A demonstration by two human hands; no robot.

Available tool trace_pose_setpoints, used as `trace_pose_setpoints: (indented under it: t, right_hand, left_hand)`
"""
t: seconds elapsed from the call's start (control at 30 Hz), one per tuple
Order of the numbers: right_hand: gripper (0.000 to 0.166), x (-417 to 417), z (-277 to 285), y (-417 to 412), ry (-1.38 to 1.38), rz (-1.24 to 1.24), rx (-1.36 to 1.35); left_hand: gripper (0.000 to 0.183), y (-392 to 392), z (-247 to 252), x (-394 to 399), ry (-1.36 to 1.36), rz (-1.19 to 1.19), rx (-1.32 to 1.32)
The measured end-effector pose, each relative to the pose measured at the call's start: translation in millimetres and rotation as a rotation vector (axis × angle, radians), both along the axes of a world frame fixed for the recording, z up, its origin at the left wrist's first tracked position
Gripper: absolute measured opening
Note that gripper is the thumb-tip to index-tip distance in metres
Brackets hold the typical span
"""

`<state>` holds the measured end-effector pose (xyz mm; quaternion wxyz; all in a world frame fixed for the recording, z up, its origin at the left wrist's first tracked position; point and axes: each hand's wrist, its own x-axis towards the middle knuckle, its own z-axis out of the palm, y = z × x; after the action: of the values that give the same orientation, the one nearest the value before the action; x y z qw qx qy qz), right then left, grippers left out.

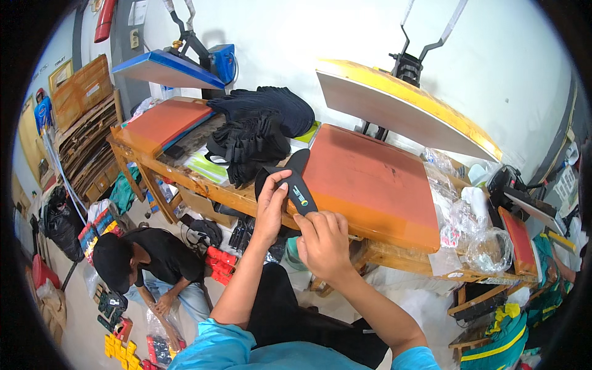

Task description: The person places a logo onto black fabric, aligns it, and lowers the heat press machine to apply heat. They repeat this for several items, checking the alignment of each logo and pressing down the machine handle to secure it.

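A black fabric piece, shaped like a shoe upper or insole, bears a small print with a green and yellow mark. My left hand grips its left side, thumb and index finger at the edge. My right hand has its fingers curled at the lower end of the piece, by the front edge of a heat press's orange-red pad. Above that pad the yellow-edged upper platen is raised. Behind my left hand lie a heap of black fabric pieces and a dark navy stack.
A blue heat press stands raised at the left of the wooden table. Clear plastic bags lie at the right end. A co-worker in a black cap sits on the floor at lower left, near red packets.
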<state>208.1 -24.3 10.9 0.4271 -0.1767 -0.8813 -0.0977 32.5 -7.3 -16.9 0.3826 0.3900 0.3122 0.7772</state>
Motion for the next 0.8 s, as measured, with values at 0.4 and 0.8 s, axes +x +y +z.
trace_pose_setpoints:
  t: [0.4,0.8]
  right_hand:
    - [0.042,0.9,-2.8,-4.1,0.030,0.096,-0.049]
    - [0.036,2.6,-1.1,-4.4,0.082,0.118,-0.038]
  left_hand:
    - [0.091,-10.1,-8.9,-13.8,0.238,-0.124,0.049]
    - [0.105,-8.9,-7.8,-23.2,0.616,0.057,-0.088]
